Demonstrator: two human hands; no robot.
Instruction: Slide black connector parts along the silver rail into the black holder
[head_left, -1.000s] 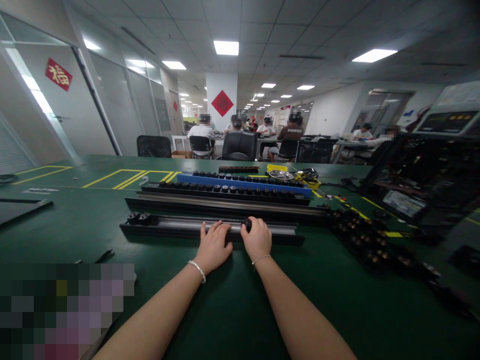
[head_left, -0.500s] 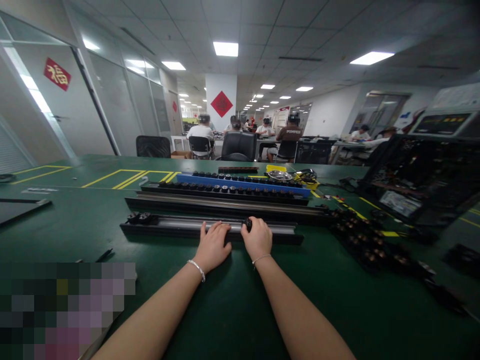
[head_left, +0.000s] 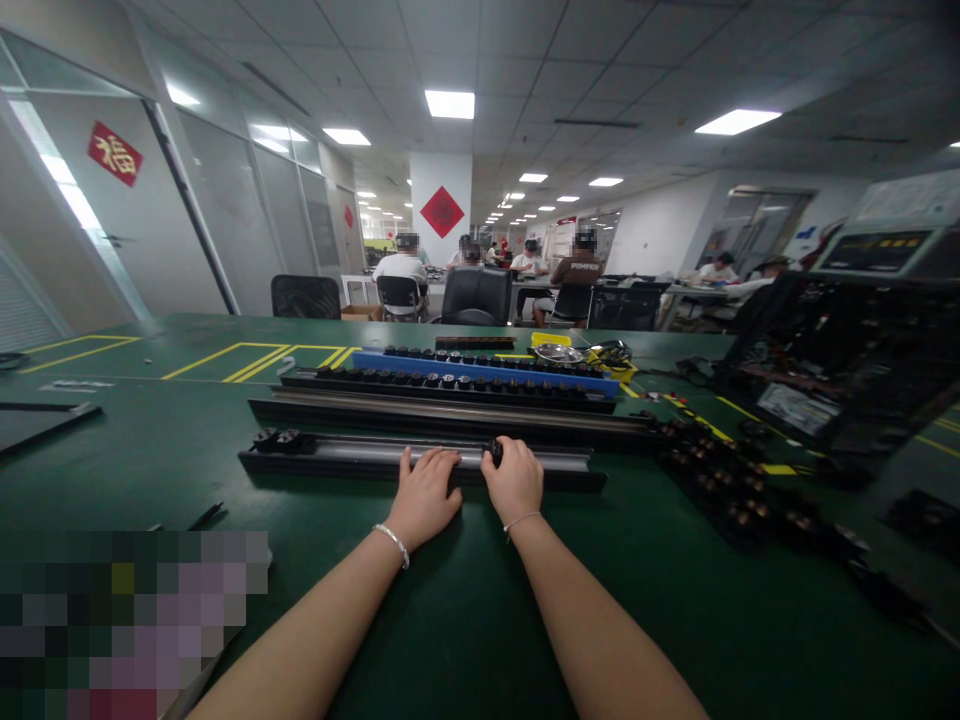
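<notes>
A long black rail (head_left: 337, 455) with a grey channel lies across the green table (head_left: 465, 600) just in front of me. My left hand (head_left: 426, 494) rests on it, fingers laid flat over the rail's near edge. My right hand (head_left: 515, 480) is curled beside it, fingers closed on a small black part (head_left: 496, 450) that sits in the rail's channel. Two more small black parts (head_left: 279, 438) sit at the rail's left end.
Behind lie further rails (head_left: 450, 410), one holding a row of black parts, and a blue strip (head_left: 487, 367) with more. A loose pile of black parts (head_left: 750, 490) spreads to the right, by a dark machine (head_left: 847, 360). People sit at desks far behind.
</notes>
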